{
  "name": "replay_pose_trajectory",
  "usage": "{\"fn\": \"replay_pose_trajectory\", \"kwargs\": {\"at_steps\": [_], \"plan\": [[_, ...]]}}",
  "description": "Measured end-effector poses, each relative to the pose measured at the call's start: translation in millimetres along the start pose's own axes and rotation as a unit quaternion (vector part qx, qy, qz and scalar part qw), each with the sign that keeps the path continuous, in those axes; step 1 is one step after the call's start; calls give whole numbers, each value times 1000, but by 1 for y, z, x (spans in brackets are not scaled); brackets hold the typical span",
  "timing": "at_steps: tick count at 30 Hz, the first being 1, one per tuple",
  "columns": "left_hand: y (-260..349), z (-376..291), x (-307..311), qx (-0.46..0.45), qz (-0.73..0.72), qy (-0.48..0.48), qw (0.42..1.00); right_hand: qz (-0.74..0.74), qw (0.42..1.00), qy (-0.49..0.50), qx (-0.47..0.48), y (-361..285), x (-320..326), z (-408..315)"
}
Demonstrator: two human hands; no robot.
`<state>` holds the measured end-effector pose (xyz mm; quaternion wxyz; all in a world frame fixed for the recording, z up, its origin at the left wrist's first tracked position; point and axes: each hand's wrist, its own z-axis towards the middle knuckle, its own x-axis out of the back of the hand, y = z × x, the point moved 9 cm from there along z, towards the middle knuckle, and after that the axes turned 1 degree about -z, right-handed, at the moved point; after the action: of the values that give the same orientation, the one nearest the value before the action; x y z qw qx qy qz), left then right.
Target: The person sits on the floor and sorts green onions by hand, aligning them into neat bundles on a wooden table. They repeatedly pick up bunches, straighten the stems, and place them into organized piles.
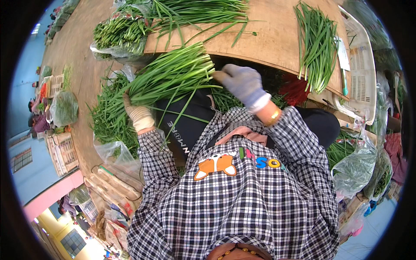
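Across my lap lies a thick bunch of garlic chives [175,73], its pale stem ends pointing right and a few long leaves hanging loose over my dark trousers [177,130]. My left hand [139,112], in a soiled light glove, grips the bunch at its leafy left side. Close by the stem ends is my right hand [242,83], in a bluish-grey glove and blurred by motion. Its fingertips come near the stems; whether they pinch any is not clear. Under the bunch, at the left, a heap of loose greens [113,120] rests on clear plastic.
A wooden board [269,39] ahead carries more chives [201,13], a smaller pile [317,48] and a knife [344,65] at its right edge. A bagged bundle [122,34] sits at its left. A white plastic crate [359,71] stands at right, near bagged greens [354,165].
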<state>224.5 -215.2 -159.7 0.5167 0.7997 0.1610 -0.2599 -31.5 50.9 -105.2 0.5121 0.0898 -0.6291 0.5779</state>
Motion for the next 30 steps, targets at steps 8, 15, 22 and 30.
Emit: {"fn": "replay_pose_trajectory", "kwargs": {"at_steps": [8,15,22,30], "plan": [[5,8,5,8,-2,-24,1000,281,900,-115,-314,92,-84,-2],[-11,20,27,91,-13,-12,996,-57,978,158,121,-7,18,-2],[-4,-2,5,84,-13,-30,996,-1,993,120,22,4,-27,30],[-2,-15,15,50,51,44,996,-100,980,-68,-159,90,-1,-17]]}}
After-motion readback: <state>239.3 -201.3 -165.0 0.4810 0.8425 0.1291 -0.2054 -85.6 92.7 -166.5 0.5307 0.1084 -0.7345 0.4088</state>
